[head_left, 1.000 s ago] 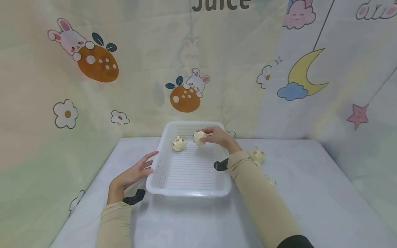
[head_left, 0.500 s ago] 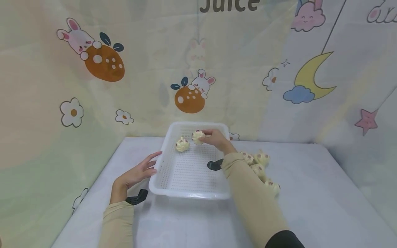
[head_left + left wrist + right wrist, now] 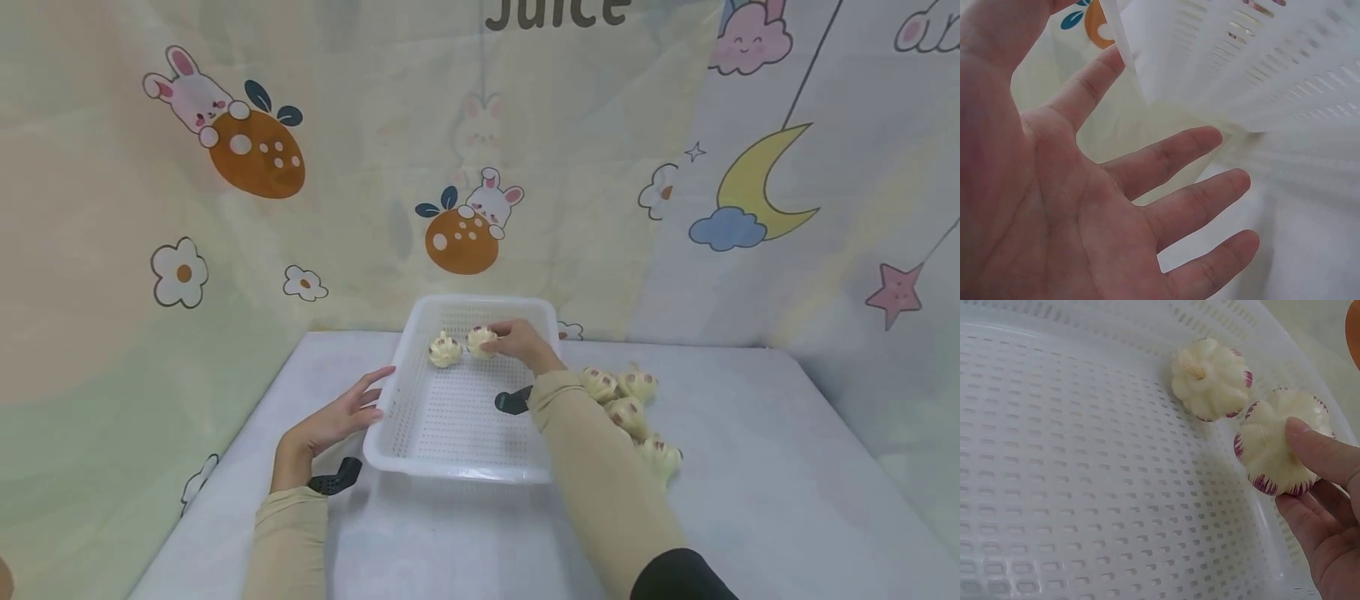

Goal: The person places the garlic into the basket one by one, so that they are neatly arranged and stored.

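Inside a white perforated plastic basket [image 3: 457, 472], near its far end, my right hand [image 3: 521, 343] grips a garlic bulb [image 3: 480, 342]. In the right wrist view the thumb lies across the top of that cream bulb [image 3: 1279, 444] with purple streaks, and the fingers curl beneath it. A second garlic bulb [image 3: 446, 350] rests in the basket just left of it. My left hand [image 3: 330, 427] is at the basket's left side, fingers spread. In the left wrist view its index fingertip touches the basket rim [image 3: 1121, 40], while the other fingers extend below.
Several more garlic bulbs [image 3: 628, 415] lie in a cluster on the white table [image 3: 765, 467], right of the basket and beside my right forearm. A patterned cloth backdrop [image 3: 360, 208] rises behind the table.
The right hand has lowered the garlic bulb slightly, toward the basket floor beside the other bulb. The head view has shifted a little, uncovering more bulbs at the right. The left hand stays at the rim.
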A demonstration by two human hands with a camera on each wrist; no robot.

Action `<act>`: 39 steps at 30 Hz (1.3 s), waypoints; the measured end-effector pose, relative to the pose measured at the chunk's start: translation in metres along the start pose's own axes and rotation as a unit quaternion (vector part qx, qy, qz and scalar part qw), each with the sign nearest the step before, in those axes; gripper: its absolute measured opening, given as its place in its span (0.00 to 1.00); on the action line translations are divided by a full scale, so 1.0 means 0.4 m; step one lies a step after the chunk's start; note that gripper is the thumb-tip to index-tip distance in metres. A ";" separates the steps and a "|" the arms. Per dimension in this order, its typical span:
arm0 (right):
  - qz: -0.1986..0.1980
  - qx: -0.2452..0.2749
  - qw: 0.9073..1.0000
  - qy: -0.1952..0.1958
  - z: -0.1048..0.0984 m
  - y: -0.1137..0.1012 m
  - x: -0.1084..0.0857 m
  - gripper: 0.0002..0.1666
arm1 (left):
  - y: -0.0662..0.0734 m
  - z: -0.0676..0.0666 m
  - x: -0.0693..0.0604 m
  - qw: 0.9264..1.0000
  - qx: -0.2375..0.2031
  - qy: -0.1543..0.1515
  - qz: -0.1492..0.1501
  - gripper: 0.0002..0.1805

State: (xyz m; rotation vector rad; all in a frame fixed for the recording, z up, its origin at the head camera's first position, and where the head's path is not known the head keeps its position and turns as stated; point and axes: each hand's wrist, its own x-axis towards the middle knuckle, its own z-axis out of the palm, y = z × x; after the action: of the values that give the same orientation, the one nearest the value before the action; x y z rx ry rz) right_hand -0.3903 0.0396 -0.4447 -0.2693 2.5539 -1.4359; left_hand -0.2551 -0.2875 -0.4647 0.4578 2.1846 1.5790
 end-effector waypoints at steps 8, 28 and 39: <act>0.018 0.010 1.000 0.010 0.023 0.008 0.021 0.32 | -0.002 0.004 -0.003 1.000 -0.006 0.005 -0.004 0.40; 0.027 0.002 1.000 0.013 0.036 -0.004 0.018 0.32 | 0.006 -0.002 0.000 1.000 0.004 0.008 -0.004 0.40; 0.048 -0.036 0.998 0.009 0.061 0.038 0.056 0.32 | -0.002 -0.002 -0.003 1.000 -0.003 -0.002 0.009 0.39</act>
State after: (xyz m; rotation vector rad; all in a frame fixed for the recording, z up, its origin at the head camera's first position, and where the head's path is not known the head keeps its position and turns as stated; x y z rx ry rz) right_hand -0.4066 0.0217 -0.4718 -0.1430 2.5993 -1.3194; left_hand -0.2545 -0.2890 -0.4651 0.4803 2.1793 1.5918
